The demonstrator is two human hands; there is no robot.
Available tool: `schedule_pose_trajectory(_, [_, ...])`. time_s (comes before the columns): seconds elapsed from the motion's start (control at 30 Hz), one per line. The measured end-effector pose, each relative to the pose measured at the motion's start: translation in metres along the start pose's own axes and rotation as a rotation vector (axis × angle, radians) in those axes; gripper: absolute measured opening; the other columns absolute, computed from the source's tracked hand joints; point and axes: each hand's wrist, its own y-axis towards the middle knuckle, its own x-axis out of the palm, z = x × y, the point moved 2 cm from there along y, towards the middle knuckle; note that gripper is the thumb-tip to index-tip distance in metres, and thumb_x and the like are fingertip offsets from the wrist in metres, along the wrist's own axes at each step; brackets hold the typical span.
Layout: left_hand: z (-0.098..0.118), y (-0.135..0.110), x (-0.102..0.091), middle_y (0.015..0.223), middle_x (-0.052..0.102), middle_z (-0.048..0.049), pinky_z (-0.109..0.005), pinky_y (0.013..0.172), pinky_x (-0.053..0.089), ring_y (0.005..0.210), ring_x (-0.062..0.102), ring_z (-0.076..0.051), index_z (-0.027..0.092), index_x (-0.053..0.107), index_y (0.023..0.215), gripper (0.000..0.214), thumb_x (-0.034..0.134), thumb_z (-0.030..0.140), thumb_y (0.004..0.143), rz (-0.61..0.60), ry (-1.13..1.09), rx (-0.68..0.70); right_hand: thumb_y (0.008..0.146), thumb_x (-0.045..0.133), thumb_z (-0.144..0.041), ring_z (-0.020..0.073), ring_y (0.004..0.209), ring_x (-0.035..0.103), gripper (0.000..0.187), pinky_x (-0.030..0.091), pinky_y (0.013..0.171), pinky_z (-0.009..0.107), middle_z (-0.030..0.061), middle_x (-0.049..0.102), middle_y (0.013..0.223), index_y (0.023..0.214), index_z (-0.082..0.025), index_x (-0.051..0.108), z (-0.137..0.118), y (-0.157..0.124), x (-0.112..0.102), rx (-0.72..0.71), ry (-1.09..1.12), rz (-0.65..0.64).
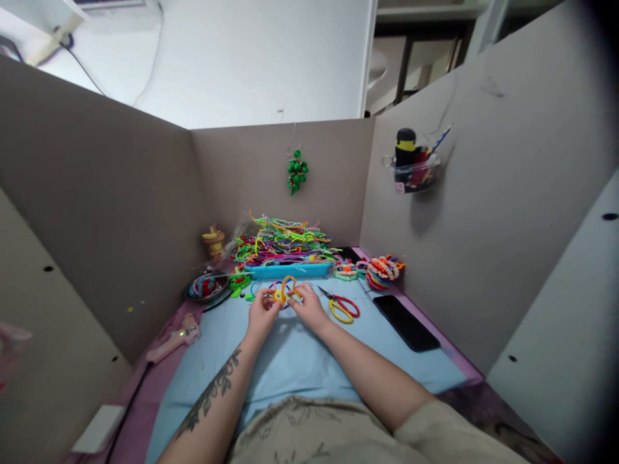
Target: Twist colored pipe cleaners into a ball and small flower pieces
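Note:
Both hands are close together over the light blue cloth, fingers bent inward. My left hand pinches the left side of an orange-yellow pipe cleaner, which bends up in a loop. On its right side, the fingers of my right hand close on the same piece. Purple and blue pipe cleaner loops show just behind the fingers; whether they are joined to the orange one I cannot tell. Scissors with red and yellow handles lie right of my right hand, blades parted.
A blue tray heaped with colourful pipe cleaners stands at the back. On the left are a dark bowl and a pink glue gun. A black phone and striped pipe cleaner figures lie right. Grey panels surround the table.

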Motion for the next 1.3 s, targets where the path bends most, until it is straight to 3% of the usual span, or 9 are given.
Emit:
schedule_pose_trajectory(0.23, [0.0, 0.0, 0.003, 0.06, 0.062, 0.001, -0.022, 0.052, 0.042, 0.055, 0.061, -0.015, 0.017, 0.045, 0.092, 0.041, 0.068, 0.033, 0.062, -0.104, -0.128, -0.1, 0.072, 0.058, -0.019, 0.0172, 0.086, 0.05, 0.007, 0.039, 0.082, 0.031, 0.0027, 0.051, 0.085, 0.076, -0.021, 0.063, -0.002, 0.0, -0.002, -0.026, 0.007, -0.005])
schedule_pose_trajectory(0.43, [-0.003, 0.001, 0.004, 0.059, 0.063, 0.0013, -0.022, 0.054, 0.042, 0.056, 0.062, -0.014, 0.017, 0.045, 0.091, 0.042, 0.07, 0.032, 0.061, -0.124, -0.196, -0.13, 0.072, 0.056, -0.015, 0.0185, 0.09, 0.048, 0.008, 0.039, 0.084, 0.033, 0.0035, 0.051, 0.086, 0.077, -0.02, 0.06, -0.005, -0.002, 0.0, -0.06, 0.018, -0.01])
schedule_pose_trajectory(0.67, [-0.004, 0.003, 0.002, 0.057, 0.058, 0.004, -0.019, 0.048, 0.038, 0.049, 0.055, -0.01, 0.017, 0.046, 0.089, 0.041, 0.07, 0.032, 0.059, -0.002, -0.137, -0.115, 0.068, 0.056, -0.012, 0.0193, 0.101, 0.046, 0.031, 0.036, 0.091, 0.035, 0.0051, 0.05, 0.101, 0.097, -0.022, 0.056, -0.017, -0.004, 0.001, -0.114, 0.04, -0.038])
schedule_pose_trajectory(0.87, [-0.001, 0.002, -0.002, 0.058, 0.054, 0.0042, -0.02, 0.049, 0.037, 0.05, 0.051, -0.01, 0.017, 0.049, 0.087, 0.035, 0.067, 0.029, 0.059, 0.054, -0.009, -0.025, 0.067, 0.065, -0.021, 0.0187, 0.1, 0.047, 0.014, 0.035, 0.092, 0.034, 0.0041, 0.052, 0.098, 0.081, -0.022, 0.063, -0.021, -0.008, 0.007, -0.159, 0.044, -0.098])
schedule_pose_trajectory(1.0, [-0.002, 0.0, 0.001, 0.058, 0.053, 0.0041, -0.019, 0.046, 0.033, 0.047, 0.046, -0.008, 0.017, 0.051, 0.087, 0.032, 0.065, 0.03, 0.061, -0.018, 0.083, 0.038, 0.072, 0.062, -0.021, 0.0171, 0.091, 0.049, 0.005, 0.037, 0.087, 0.033, 0.0031, 0.054, 0.088, 0.076, -0.022, 0.064, -0.018, -0.006, 0.004, -0.157, 0.042, -0.06])
schedule_pose_trajectory(1.3, [0.002, -0.006, 0.009, 0.06, 0.053, 0.0037, -0.018, 0.045, 0.028, 0.047, 0.041, -0.007, 0.017, 0.05, 0.089, 0.03, 0.063, 0.031, 0.066, -0.236, 0.129, 0.071, 0.072, 0.06, -0.023, 0.0167, 0.085, 0.051, 0.007, 0.039, 0.082, 0.031, 0.0027, 0.052, 0.084, 0.074, -0.02, 0.066, -0.003, 0.004, -0.012, -0.025, 0.07, 0.139])
